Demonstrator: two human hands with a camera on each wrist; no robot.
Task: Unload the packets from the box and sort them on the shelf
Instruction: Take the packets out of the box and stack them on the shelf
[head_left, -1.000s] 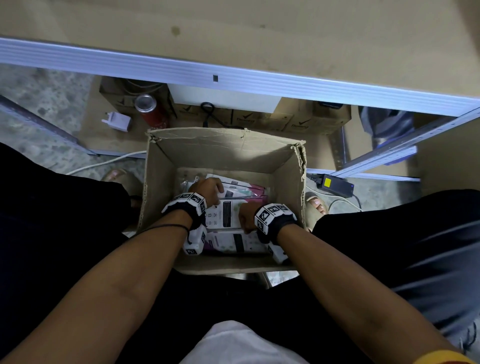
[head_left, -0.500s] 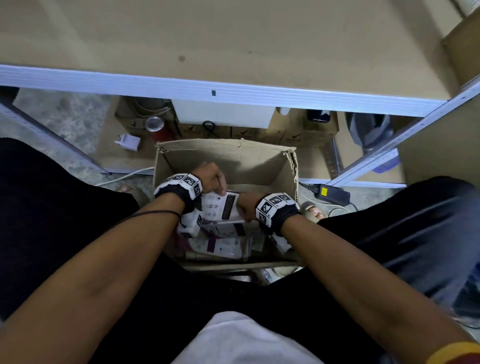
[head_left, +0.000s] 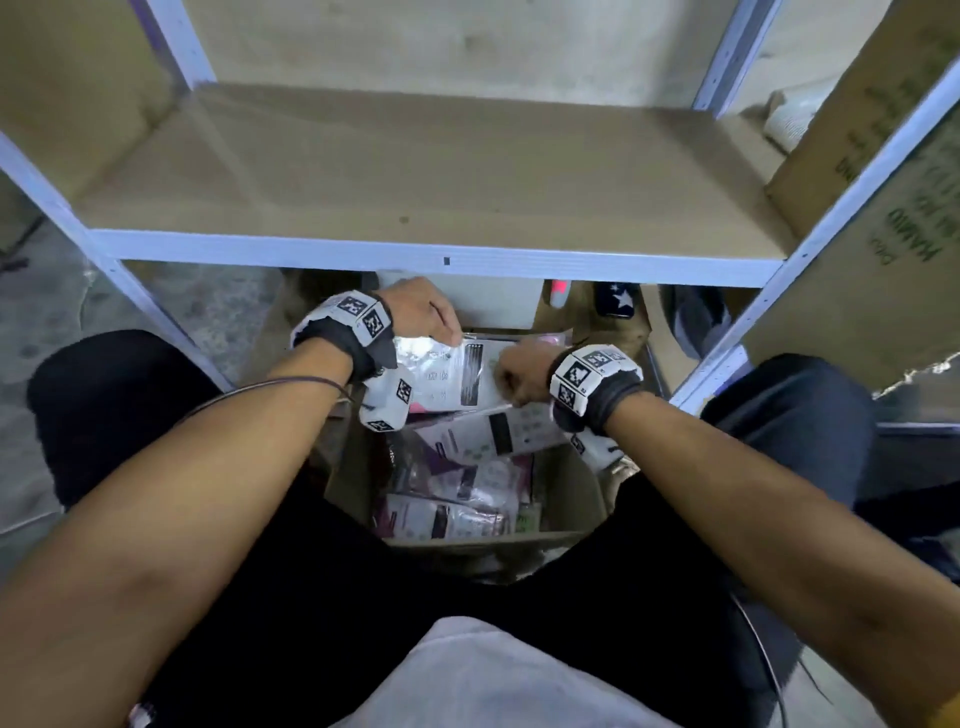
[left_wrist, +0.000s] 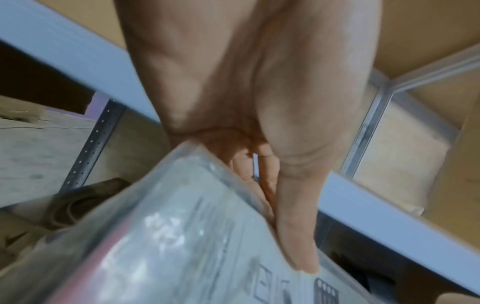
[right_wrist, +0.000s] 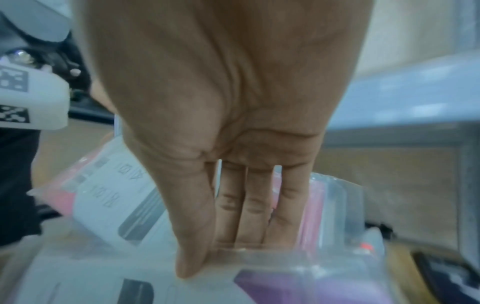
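Both hands hold a small stack of clear plastic packets (head_left: 462, 374) with white, pink and purple cards, just above the open cardboard box (head_left: 576, 488). My left hand (head_left: 426, 317) pinches the stack's left edge, thumb on top of the packet (left_wrist: 182, 236) and fingers under it. My right hand (head_left: 519, 374) grips the right edge. In the right wrist view its thumb lies on top and its fingers (right_wrist: 246, 205) show through the plastic. Several more packets (head_left: 457, 499) lie in the box. The bare shelf board (head_left: 415, 171) is right ahead, behind its white front rail (head_left: 363, 254).
A large printed carton (head_left: 883, 156) stands at the right, beyond the shelf upright (head_left: 810, 249). A white box (head_left: 493, 301) and a dark item with a star (head_left: 615, 301) sit under the shelf. My legs in dark trousers flank the cardboard box.
Both hands have lifted the packets up out of the box toward the shelf's front rail. The head view has tilted up, so the shelf board now fills the upper part.
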